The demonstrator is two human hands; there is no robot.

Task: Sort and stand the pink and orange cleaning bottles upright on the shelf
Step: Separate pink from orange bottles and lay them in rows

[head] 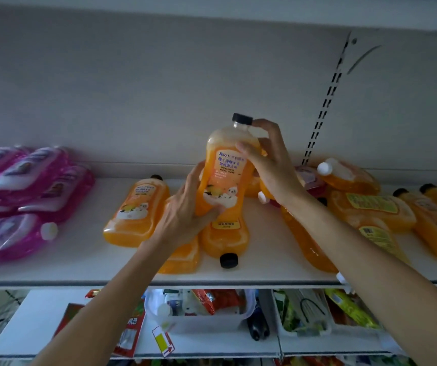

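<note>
I've got the orange bottle (pixel 225 170) upright at frame centre, over lying bottles (pixel 226 235). Left hand (pixel 185 210) grips its base, right hand (pixel 270 165) its shoulder. I should set it flat on bare shelf (pixel 80 260), cap up.

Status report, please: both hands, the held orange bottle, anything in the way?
Left hand grips orange bottle low, right hand near its neck. Bottle near upright, black cap up. Lying orange bottles crowd the shelf beneath it.

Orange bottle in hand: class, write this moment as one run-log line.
orange bottle upright | left grip holds base | right grip holds shoulder | pink bottles lying flat
</note>
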